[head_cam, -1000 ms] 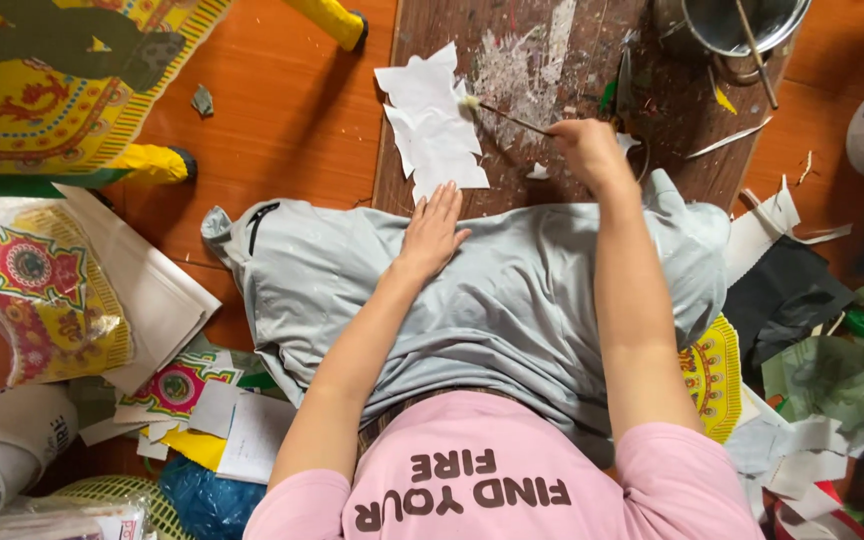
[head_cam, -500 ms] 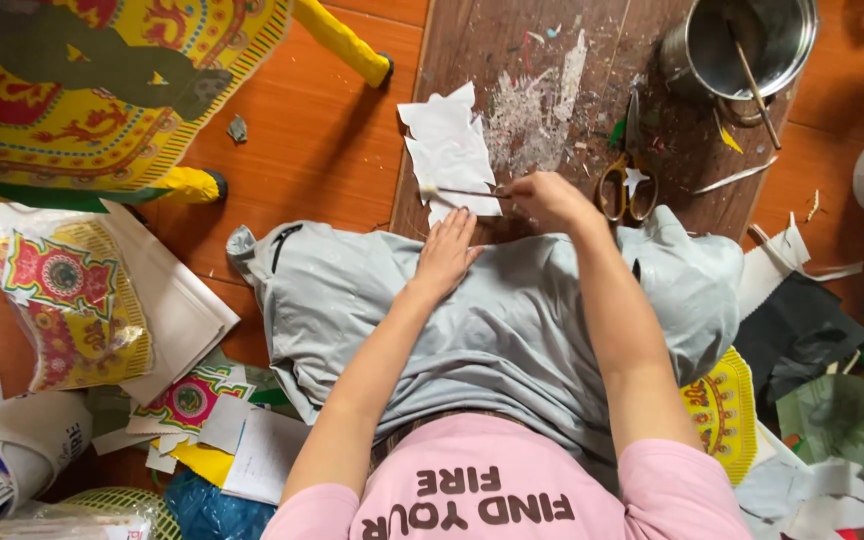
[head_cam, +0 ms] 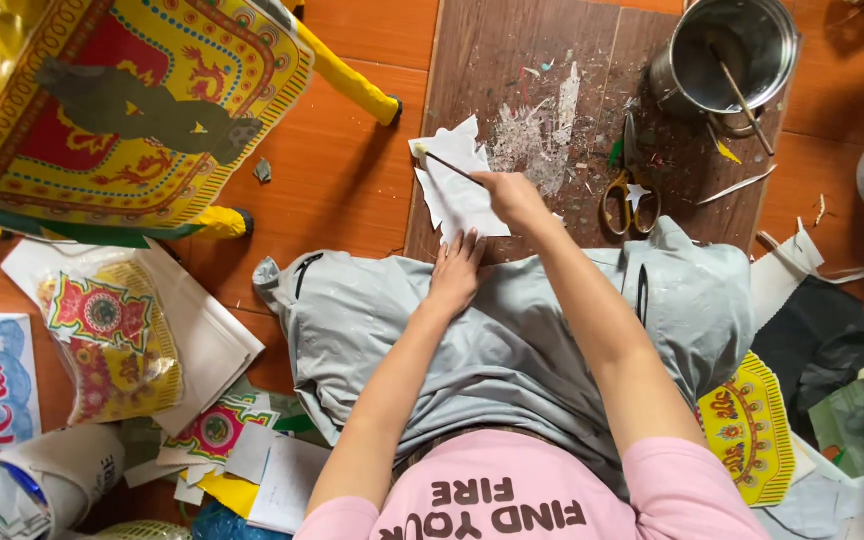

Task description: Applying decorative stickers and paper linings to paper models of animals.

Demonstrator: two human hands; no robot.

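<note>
Pinching a thin brush [head_cam: 449, 166], right hand [head_cam: 514, 196] drags it across the white paper cutout [head_cam: 457, 195] on the wooden board [head_cam: 512, 60] — left hand [head_cam: 455, 272] flat, fingers together, touching the cutout's lower edge, heel on grey cloth [head_cam: 512, 350].

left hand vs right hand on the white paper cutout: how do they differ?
The left hand lies flat, fingers spread, pressing the lower edge of the white paper cutout; the right hand is closed around a thin brush. The left hand holds no tool; the right hand holds the brush with its tip at the cutout's upper left. The left hand sits partly on the grey cloth; the right hand is over the wooden board. Both meet the same cutout.
</note>
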